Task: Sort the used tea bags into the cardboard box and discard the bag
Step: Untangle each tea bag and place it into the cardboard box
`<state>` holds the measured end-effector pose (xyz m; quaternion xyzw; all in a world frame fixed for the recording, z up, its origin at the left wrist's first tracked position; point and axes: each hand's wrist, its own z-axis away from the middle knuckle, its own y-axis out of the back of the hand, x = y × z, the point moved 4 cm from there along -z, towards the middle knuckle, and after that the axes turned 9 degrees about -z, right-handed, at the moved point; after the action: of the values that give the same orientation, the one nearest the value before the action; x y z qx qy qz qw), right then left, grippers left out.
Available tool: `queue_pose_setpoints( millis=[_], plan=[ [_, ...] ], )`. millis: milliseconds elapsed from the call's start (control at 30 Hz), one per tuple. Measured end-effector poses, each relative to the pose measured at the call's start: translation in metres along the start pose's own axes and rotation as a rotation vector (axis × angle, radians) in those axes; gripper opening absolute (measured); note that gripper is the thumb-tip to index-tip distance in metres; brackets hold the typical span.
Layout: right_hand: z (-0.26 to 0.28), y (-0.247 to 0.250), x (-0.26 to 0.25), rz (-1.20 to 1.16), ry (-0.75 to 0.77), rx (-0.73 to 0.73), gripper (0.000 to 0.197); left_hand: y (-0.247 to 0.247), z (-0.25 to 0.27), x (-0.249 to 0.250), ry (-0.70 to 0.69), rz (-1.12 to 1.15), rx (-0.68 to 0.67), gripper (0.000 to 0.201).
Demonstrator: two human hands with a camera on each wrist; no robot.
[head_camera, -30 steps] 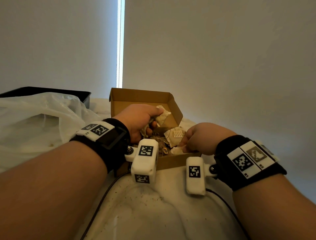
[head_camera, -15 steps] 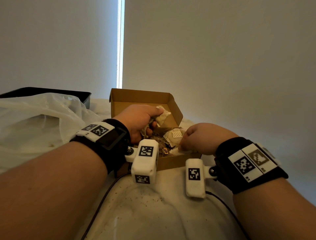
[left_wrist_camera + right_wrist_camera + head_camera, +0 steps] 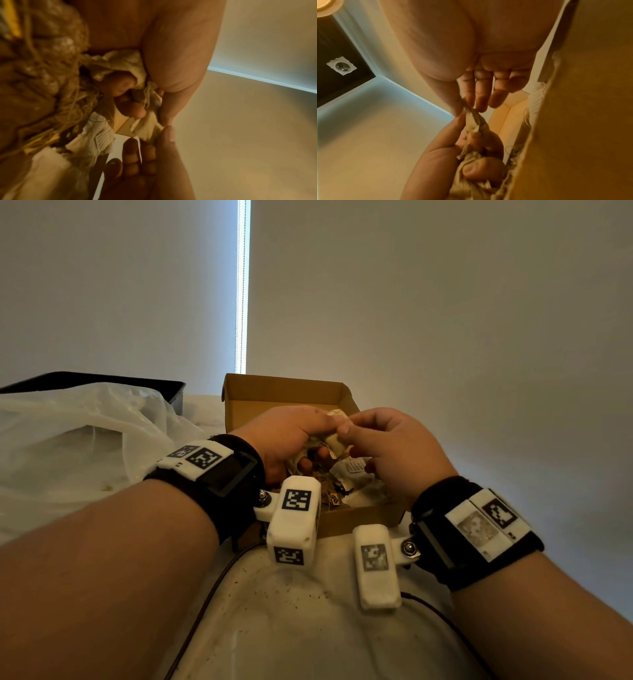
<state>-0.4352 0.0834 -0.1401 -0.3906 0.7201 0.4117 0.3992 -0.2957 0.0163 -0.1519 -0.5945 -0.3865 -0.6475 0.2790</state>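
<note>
The box (image 3: 287, 392) is matt brown cardboard, smooth-faced. The tea bags (image 3: 337, 441) are crumpled, stained paper, limp and wrinkled, with thin strings and small printed paper tags (image 3: 356, 466). At left of the frame the bag (image 3: 68, 440) is thin translucent plastic, creased and faintly glossy. The wrist bands (image 3: 226, 481) look like black cloth, carrying matt white plastic housings (image 3: 294, 522).
</note>
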Motion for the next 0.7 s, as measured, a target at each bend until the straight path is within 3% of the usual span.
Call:
queue_pose_setpoints(
  millis=[167,300,533,700],
  plan=[
    [-0.006,0.009,0.009,-0.22,-0.06,0.106,0.007,0.0,-0.001,-0.001,0.024,0.121,-0.001,0.036],
    [-0.011,0.012,0.016,-0.373,-0.095,0.15,0.007,0.002,-0.002,-0.001,-0.012,0.015,0.08,0.023],
    [-0.011,0.014,0.012,-0.299,-0.041,0.106,0.019,0.005,-0.003,0.0,-0.016,0.014,0.157,0.016],
    [-0.008,0.015,0.007,-0.237,0.034,0.076,0.022,0.001,-0.002,0.0,-0.015,0.042,0.094,0.03]
  ],
)
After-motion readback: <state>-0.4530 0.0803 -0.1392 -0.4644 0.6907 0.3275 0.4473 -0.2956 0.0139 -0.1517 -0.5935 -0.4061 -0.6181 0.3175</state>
